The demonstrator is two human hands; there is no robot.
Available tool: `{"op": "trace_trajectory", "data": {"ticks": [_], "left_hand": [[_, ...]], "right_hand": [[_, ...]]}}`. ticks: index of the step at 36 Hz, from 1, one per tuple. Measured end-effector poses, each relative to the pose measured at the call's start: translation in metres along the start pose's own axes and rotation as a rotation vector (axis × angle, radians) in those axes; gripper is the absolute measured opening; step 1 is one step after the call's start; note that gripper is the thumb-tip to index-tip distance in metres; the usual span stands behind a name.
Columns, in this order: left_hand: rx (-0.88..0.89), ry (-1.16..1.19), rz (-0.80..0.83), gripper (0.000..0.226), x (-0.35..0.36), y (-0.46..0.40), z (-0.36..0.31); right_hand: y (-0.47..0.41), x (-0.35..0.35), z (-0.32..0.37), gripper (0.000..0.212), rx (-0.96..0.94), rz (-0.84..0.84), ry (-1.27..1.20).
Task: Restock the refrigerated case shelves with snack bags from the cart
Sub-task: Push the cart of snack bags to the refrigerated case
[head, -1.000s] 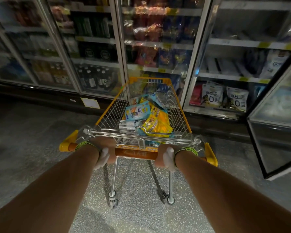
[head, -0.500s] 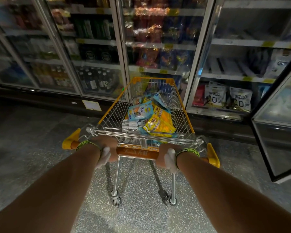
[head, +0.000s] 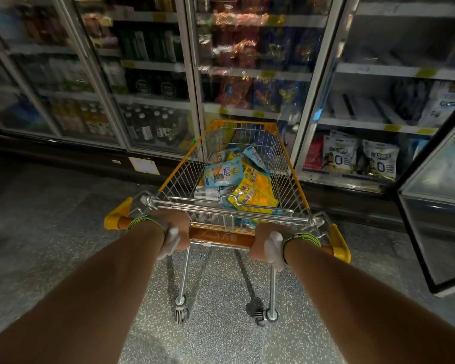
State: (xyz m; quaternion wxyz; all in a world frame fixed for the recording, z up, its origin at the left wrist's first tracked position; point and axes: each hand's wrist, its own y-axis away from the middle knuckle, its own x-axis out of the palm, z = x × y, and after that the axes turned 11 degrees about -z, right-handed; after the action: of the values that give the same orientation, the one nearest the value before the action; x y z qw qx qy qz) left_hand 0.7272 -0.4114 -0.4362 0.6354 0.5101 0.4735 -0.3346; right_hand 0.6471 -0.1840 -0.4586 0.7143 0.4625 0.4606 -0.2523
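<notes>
Both hands are wrapped around the orange handle bar (head: 221, 236) of the shopping cart (head: 294, 179): the left hand (head: 175, 229) clenched near the bar's left end, the right hand (head: 267, 241) clenched toward its right end, each with a green-edged band at the wrist. The step in hand looks like parking the cart at the open bay, so an even push from both hands, eased off early, should keep the wheels (head: 181, 310) from swerving on the speckled floor (head: 221, 345). In the basket lies a loose pile of snack bags (head: 247, 185), blue ones on top and to the left, yellow ones to the right, none taken out yet. The cart's nose points at the frame post between the closed glass door (head: 247, 61) and the opened bay, so steering slightly right would serve. Beyond, the bottom shelf (head: 347, 177) holds white bags (head: 339, 153); higher shelves look sparse. The swung-open door (head: 436, 224) stands close on the right; leave it clearance.
</notes>
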Motion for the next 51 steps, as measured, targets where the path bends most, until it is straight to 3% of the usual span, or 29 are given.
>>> {"op": "trace_trajectory", "data": {"ticks": [10,18,26,31,35,37,39,41,44,48,51], "left_hand": [[-0.001,-0.004,0.033,0.017,-0.009,-0.013,-0.001],[0.052,-0.172,-0.019,0.015,-0.006,-0.018,-0.002],[-0.032,-0.091,0.011,0.018,-0.017,-0.010,-0.007],[-0.049,-0.117,0.044,0.014,-0.022,-0.006,-0.015],[-0.080,-0.199,-0.022,0.011,-0.024,-0.004,-0.020],[-0.137,-0.084,-0.026,0.008,-0.018,-0.012,-0.018],[-0.172,0.014,-0.067,0.023,-0.010,-0.015,-0.015],[-0.191,0.013,-0.118,0.039,0.001,-0.016,-0.013],[-0.195,0.117,-0.024,0.028,0.000,-0.009,-0.028],[-0.207,0.321,0.098,0.039,-0.025,0.003,-0.055],[-0.228,0.419,0.155,0.054,-0.039,0.004,-0.075]], "right_hand": [[-0.006,-0.014,0.001,0.017,-0.018,0.063,0.029],[-0.015,-0.012,0.001,0.021,-0.014,0.079,-0.033],[-0.010,-0.010,-0.005,0.010,-0.103,0.037,0.121],[-0.014,-0.008,-0.003,0.020,-0.065,0.037,-0.012],[-0.017,-0.007,-0.001,0.020,-0.058,0.060,-0.001],[-0.020,-0.004,-0.004,0.019,-0.069,0.062,-0.030],[-0.026,-0.003,-0.010,0.045,-0.078,0.110,-0.089],[-0.023,-0.004,-0.011,0.055,-0.107,0.137,-0.104],[-0.015,-0.011,-0.013,0.042,-0.188,0.149,-0.130],[-0.012,-0.022,-0.021,0.023,-0.219,0.268,-0.283],[-0.009,-0.037,-0.029,0.027,-0.278,0.396,-0.438]]}}
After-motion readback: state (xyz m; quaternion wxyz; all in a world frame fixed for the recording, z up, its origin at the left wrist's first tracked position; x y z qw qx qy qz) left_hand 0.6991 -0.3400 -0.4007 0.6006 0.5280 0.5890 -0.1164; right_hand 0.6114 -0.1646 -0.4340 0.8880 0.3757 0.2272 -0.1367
